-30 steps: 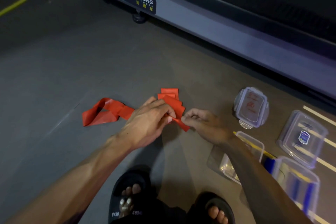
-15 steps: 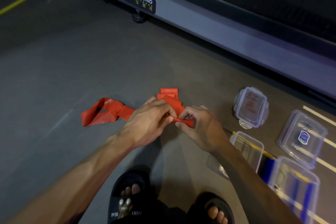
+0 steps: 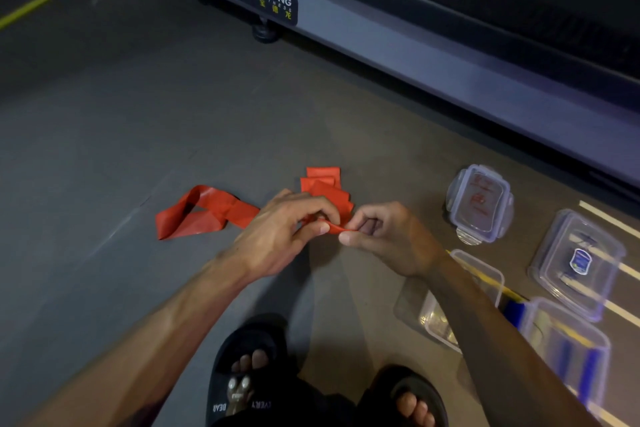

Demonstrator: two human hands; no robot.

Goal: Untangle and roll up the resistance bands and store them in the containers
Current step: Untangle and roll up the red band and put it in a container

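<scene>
A red resistance band [image 3: 207,215] lies on the grey floor, its left part twisted into a loop and its right end folded in layers behind my hands. My left hand [image 3: 280,232] pinches the band's near end between thumb and fingers. My right hand [image 3: 388,239] pinches the same small end just to the right. Between the two hands the red strip is bunched tight. An open clear container [image 3: 485,274] sits under my right forearm, partly hidden. Another clear container [image 3: 568,354] at the lower right holds a blue band.
Two clear lids [image 3: 479,203] [image 3: 578,263] lie on the floor to the right. A treadmill base [image 3: 415,55] labelled Body Strong runs across the back. My feet in black sandals [image 3: 246,374] are at the bottom. White lines [image 3: 606,218] mark the floor at the right.
My right hand moved left to meet my left hand and turned, and the band's near end is now bunched tighter between the fingertips. The loop on the left has not moved.
</scene>
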